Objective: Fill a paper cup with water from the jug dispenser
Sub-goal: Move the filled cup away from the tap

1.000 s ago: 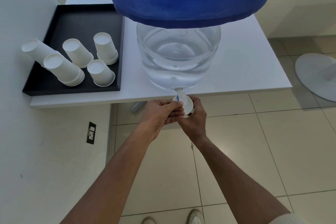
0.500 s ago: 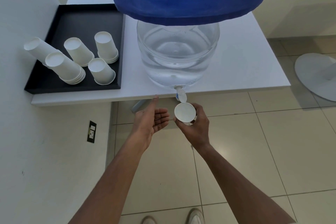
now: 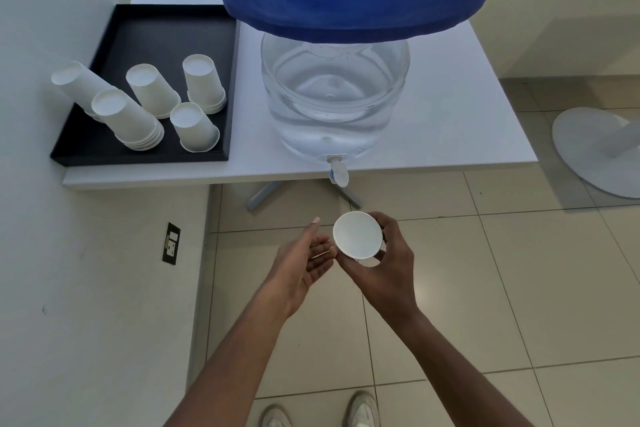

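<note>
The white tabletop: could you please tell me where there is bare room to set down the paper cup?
The white tabletop is bare right of the clear water jug, out to its right edge. A narrower strip runs between the jug and the black rectangular tray. The tray's near half is crowded with upturned white paper cups; its far half is bare.

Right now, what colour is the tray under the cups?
Black. The tray shows best in the head view, holding white upside-down cups.
</note>
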{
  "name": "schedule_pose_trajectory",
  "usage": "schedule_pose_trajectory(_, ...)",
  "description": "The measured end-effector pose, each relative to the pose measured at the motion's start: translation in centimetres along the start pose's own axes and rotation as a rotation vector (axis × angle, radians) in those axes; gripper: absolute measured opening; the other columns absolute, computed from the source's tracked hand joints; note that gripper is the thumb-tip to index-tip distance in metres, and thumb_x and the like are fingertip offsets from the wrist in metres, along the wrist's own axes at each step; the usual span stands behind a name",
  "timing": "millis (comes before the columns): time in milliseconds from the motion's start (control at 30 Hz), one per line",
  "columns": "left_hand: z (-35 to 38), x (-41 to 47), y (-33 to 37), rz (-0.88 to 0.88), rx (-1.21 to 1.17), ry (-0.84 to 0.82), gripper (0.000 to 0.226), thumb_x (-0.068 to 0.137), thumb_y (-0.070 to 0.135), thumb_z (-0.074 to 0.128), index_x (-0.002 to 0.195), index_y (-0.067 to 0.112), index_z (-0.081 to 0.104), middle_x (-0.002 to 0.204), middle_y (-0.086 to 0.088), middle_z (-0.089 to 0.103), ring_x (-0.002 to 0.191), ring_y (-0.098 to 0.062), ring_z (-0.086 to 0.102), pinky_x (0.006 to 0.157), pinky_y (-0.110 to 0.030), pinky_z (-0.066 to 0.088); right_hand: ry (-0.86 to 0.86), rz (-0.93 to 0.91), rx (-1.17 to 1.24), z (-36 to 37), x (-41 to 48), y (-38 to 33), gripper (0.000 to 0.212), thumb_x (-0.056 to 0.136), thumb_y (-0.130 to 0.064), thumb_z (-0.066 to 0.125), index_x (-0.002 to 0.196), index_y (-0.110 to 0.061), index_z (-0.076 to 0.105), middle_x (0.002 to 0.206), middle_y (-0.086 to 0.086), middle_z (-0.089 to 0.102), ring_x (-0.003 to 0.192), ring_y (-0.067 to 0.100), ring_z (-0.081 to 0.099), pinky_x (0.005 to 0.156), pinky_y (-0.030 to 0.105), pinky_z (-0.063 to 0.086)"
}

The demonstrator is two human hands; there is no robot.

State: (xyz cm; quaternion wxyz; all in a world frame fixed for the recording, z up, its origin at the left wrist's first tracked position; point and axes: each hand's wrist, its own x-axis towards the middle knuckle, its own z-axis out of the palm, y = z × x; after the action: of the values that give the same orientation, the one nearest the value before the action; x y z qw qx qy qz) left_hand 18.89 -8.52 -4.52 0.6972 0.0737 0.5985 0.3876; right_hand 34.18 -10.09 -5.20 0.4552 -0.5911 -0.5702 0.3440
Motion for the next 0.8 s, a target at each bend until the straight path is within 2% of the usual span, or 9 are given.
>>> schedule_pose_trajectory(67,0.7,-0.9,-0.1,0.008,-0.039,-0.077,0.037,0.097,0.044,0.066,0.1,0.008,0.075,0.068,-0.001,0.068,0.067,-0.013,0.068,0.075,-0.03,0.06,-0.012,-0.012,0.004,-0.7,0.0,-1.2,0.065,0.071,-0.018,0.097,0.124,-0.023,0.06,0.117,-0.023,0.066,0.114,0.002,0.064,0.085,0.021,0.059)
schedule_pose_trajectory(167,1.8,-1.7,0.2,0.027,-0.095,-0.141,0.039,0.095,0.041,0.069,0.11,0.007,0.076,0.067,-0.001,0.062,0.067,-0.014,0.064,0.068,-0.028,0.061,-0.024,-0.032,0.013,-1.6,0.3,-2.5,0.066,0.071,-0.016,0.096,0.123,-0.028,0.058,0.115,-0.026,0.065,0.113,0.001,0.064,0.085,0.019,0.058)
schedule_pose_trajectory(333,3.1,-1.9,0.3,0.047,-0.123,-0.163,0.048,0.09,0.038,0.076,0.121,0.002,0.073,0.082,-0.009,0.065,0.08,-0.019,0.067,0.081,-0.032,0.063,-0.007,-0.051,0.013,-2.7,1.0,-3.0,0.064,0.072,-0.018,0.096,0.125,-0.02,0.059,0.117,-0.018,0.067,0.112,0.003,0.065,0.085,0.016,0.056)
schedule_pose_trajectory(400,3.5,-1.9,0.1,0.042,-0.122,-0.147,0.046,0.089,0.033,0.078,0.119,-0.001,0.072,0.087,-0.011,0.068,0.082,-0.02,0.07,0.079,-0.031,0.064,-0.007,-0.045,0.011,-3.0,1.0,-2.9,0.065,0.073,-0.019,0.096,0.126,-0.02,0.059,0.118,-0.017,0.068,0.112,0.005,0.066,0.085,0.016,0.055)
schedule_pose_trajectory(467,4.0,-1.7,-0.1,0.037,-0.118,-0.138,0.041,0.088,0.03,0.078,0.113,-0.001,0.072,0.083,-0.009,0.068,0.077,-0.018,0.071,0.076,-0.03,0.063,-0.013,-0.034,0.014,-3.4,1.0,-2.7,0.066,0.073,-0.022,0.096,0.127,-0.021,0.059,0.119,-0.016,0.068,0.112,0.005,0.066,0.085,0.012,0.053)
schedule_pose_trajectory(633,5.4,-1.2,-0.5,0.023,-0.1,-0.15,0.026,0.089,0.029,0.077,0.097,0.005,0.071,0.056,0.003,0.064,0.059,-0.011,0.067,0.084,-0.034,0.058,-0.026,-0.012,-0.003,-4.9,1.5,-2.3,0.066,0.073,-0.027,0.096,0.128,-0.022,0.06,0.118,-0.018,0.069,0.11,0.004,0.066,0.082,0.009,0.051)
schedule_pose_trajectory(733,6.5,-0.8,-0.5,0.023,-0.087,-0.157,0.025,0.09,0.028,0.077,0.098,0.004,0.071,0.054,0.003,0.059,0.06,-0.012,0.065,0.086,-0.034,0.059,-0.033,0.005,-0.021,-5.9,2.1,-2.0,0.067,0.073,-0.028,0.095,0.129,-0.026,0.059,0.117,-0.022,0.068,0.109,0.004,0.067,0.079,0.012,0.053)
schedule_pose_trajectory(800,7.4,-0.5,-0.5,0.03,-0.083,-0.164,0.027,0.09,0.028,0.078,0.101,0.004,0.071,0.056,0.002,0.056,0.062,-0.013,0.064,0.083,-0.033,0.061,-0.026,0.012,-0.038,-6.4,2.6,-1.9,0.067,0.073,-0.03,0.095,0.129,-0.028,0.058,0.117,-0.023,0.067,0.108,0.006,0.067,0.076,0.02,0.057)
